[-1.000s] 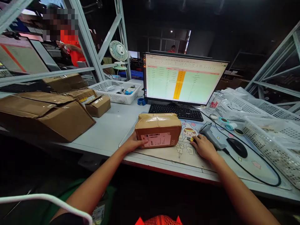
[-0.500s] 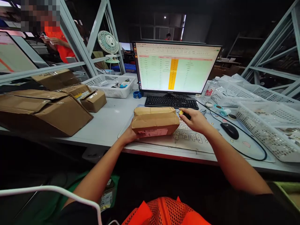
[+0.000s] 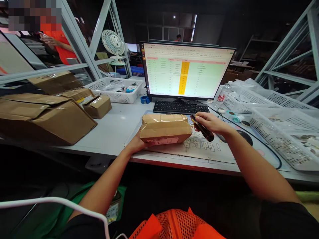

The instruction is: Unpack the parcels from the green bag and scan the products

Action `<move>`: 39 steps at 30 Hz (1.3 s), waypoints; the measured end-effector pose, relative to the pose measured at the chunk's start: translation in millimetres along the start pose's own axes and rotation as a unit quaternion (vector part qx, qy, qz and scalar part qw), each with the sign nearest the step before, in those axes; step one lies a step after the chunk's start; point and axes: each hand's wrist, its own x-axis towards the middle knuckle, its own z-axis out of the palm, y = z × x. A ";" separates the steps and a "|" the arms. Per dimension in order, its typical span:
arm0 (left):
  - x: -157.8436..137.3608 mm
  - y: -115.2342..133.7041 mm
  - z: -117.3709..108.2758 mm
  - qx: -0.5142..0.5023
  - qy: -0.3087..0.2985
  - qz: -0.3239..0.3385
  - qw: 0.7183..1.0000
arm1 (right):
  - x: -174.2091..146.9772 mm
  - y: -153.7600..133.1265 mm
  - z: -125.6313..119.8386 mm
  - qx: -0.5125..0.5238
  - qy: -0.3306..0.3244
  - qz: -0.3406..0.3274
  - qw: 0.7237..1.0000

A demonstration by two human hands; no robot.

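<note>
A brown taped cardboard box point(image 3: 165, 129) is tilted on the desk mat, with a pale label on its near side. My left hand point(image 3: 137, 142) grips the box's left end, its fingers partly hidden behind and under the cardboard. Just right of the box, my right hand point(image 3: 208, 122) is closed around a dark utility knife point(image 3: 204, 130) with a little yellow near its front. The knife's front end points toward the box's right end, with a small gap between them. Whether the blade is out cannot be made out.
Several cardboard boxes point(image 3: 45, 116) stand at the left. Behind the held box are a keyboard point(image 3: 180, 107) and a monitor point(image 3: 186, 71). White baskets point(image 3: 286, 139), a bottle point(image 3: 225, 92) and a mouse point(image 3: 245, 136) with a looping cable occupy the right. Another person point(image 3: 62, 49) stands beyond the frame, back left.
My right hand has turned, so the knife's dark body now shows below the fingers, slanting down to the right. The box and my left hand have hardly moved.
</note>
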 end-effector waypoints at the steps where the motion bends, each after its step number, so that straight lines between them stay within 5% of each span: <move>1: 0.1 -0.5 -0.1 0.000 0.001 -0.002 1.000 | 1.8 -2.3 2.1 -0.004 0.001 0.010 1.000; 12: -2.2 -3.7 -0.6 -0.014 0.018 0.007 1.000 | -8.5 -21.9 17.7 -0.180 0.029 0.002 0.983; 18: 4.1 -6.3 0.9 -0.025 0.009 -0.013 1.000 | -51.7 -17.6 43.6 -0.107 -0.006 0.005 0.994; 22: 5.7 -2.2 -1.1 -0.009 0.025 0.011 1.000 | -56.3 -2.2 55.2 -0.023 0.056 0.029 0.998; 25: 1.1 23.1 -17.3 0.065 0.085 0.070 0.992 | -52.5 12.9 44.3 0.039 0.086 0.085 0.992; 29: -10.9 88.1 -35.9 0.333 0.150 0.142 0.920 | -53.1 16.1 26.7 -0.019 0.156 0.128 0.979; 33: -21.2 143.3 -13.8 0.541 0.120 0.109 0.826 | -49.4 -11.8 43.2 -0.132 0.161 0.069 0.976; 39: -32.4 156.5 30.3 0.598 0.112 0.097 0.787 | -17.2 -56.4 90.9 -0.327 0.155 -0.026 0.932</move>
